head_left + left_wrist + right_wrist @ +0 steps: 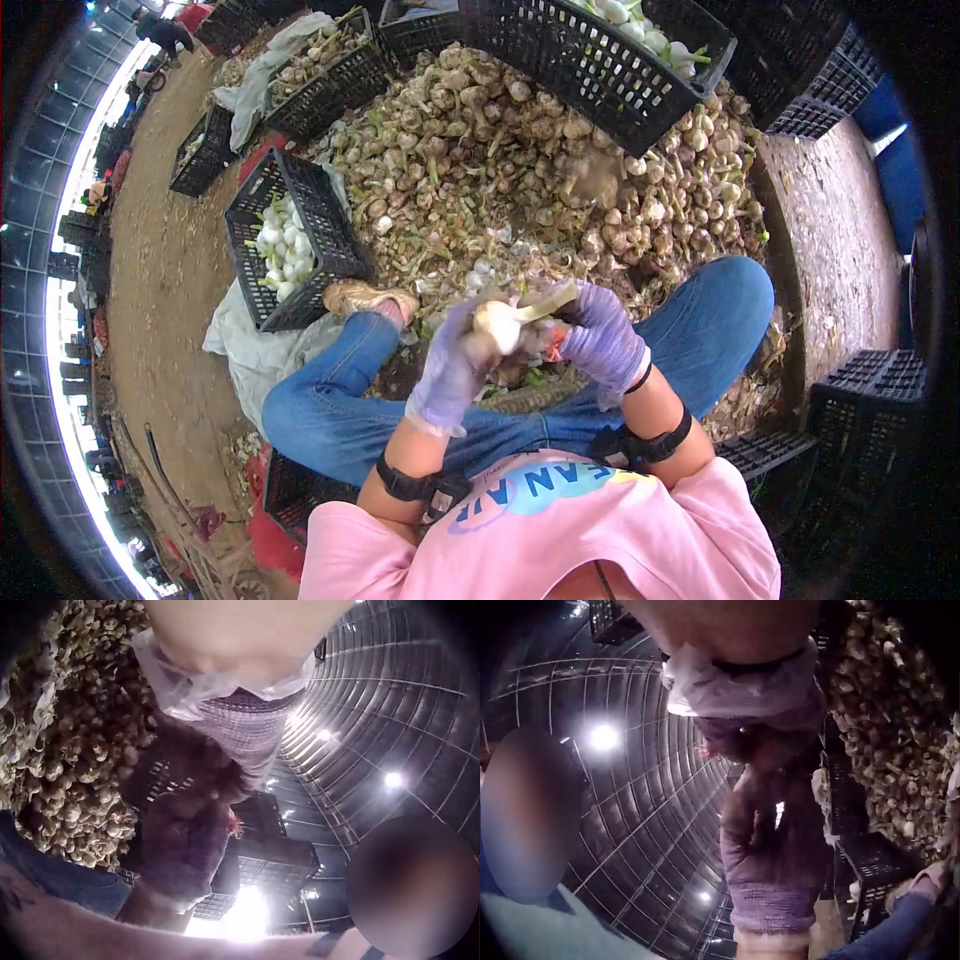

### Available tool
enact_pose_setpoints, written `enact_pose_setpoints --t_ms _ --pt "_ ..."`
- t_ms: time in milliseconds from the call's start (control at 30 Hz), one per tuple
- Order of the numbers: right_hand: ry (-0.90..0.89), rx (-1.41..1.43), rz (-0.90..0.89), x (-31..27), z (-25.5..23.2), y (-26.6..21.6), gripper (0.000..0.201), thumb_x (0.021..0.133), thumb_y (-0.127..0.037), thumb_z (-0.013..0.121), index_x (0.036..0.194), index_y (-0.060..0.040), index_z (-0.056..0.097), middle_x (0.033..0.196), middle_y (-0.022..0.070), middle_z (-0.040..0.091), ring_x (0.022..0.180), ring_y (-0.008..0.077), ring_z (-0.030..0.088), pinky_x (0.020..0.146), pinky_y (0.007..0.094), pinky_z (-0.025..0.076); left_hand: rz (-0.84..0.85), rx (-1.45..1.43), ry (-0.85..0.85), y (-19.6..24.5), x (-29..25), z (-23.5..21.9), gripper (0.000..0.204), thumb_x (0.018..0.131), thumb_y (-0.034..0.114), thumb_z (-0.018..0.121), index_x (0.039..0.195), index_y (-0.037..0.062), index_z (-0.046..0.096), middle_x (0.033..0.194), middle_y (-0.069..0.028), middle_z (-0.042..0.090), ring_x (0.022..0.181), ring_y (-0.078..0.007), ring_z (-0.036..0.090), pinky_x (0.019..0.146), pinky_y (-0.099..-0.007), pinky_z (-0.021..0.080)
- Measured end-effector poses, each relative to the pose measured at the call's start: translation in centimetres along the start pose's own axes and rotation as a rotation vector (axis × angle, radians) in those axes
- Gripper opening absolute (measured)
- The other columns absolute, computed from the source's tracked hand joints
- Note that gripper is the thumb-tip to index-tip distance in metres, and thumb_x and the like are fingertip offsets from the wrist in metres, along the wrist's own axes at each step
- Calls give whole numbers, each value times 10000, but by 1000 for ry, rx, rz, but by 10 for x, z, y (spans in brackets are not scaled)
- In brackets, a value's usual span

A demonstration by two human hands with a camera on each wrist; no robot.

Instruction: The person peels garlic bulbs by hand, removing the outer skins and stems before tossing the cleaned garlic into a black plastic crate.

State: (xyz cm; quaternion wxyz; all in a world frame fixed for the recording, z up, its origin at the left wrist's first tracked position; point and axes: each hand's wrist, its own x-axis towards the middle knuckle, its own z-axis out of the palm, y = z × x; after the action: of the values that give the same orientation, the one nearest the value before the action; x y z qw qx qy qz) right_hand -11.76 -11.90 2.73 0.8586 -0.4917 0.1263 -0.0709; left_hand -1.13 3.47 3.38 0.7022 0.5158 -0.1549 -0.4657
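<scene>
In the head view my left hand [450, 360], in a purple knit glove over a clear plastic one, grips a white garlic bulb [497, 325]. The bulb's cut-looking pale stem [548, 303] slants up to the right, toward my other hand. My right hand [605, 335], gloved the same way, curls its fingers close beside the bulb. An orange-red object [553, 341] shows at those fingers; its kind cannot be told, as most of it is hidden. Both wrist views show the two gloved hands facing each other, dark and blurred between them.
A large heap of unpeeled garlic [470, 120] lies ahead, with loose skins near my legs. A black crate [300, 240] of cleaned white bulbs stands left, another black crate [600, 70] sits on the heap. Stacked crates [865, 420] are at right.
</scene>
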Motion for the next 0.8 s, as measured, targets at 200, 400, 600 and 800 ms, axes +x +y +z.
enact_pose_setpoints --t_ms 200,400,600,800 --pt "33 -366 -181 9 -5 14 253 805 -151 612 999 9 582 795 14 591 707 102 544 637 251 455 -151 -136 168 -22 15 -8 576 846 529 438 1117 27 517 1005 -114 605 851 -206 612 723 -337 512" --pt "113 38 -100 9 -3 37 395 793 -160 638 1125 11 511 973 58 580 860 97 527 762 238 447 217 195 281 -30 18 4 604 873 420 520 1288 6 375 1181 -95 508 1053 -179 487 937 -299 369" --pt "163 18 -78 9 0 41 373 793 -141 655 1112 5 527 954 45 600 846 96 545 757 246 454 472 625 338 -40 20 6 523 912 393 457 1261 5 414 1185 -100 505 1060 -185 483 927 -301 376" --pt "-78 79 108 7 -13 25 637 719 -397 710 1143 28 498 1078 135 578 980 230 583 854 345 477 208 224 249 -22 23 -1 384 912 357 458 1072 13 517 983 -60 558 885 -141 540 782 -278 443"
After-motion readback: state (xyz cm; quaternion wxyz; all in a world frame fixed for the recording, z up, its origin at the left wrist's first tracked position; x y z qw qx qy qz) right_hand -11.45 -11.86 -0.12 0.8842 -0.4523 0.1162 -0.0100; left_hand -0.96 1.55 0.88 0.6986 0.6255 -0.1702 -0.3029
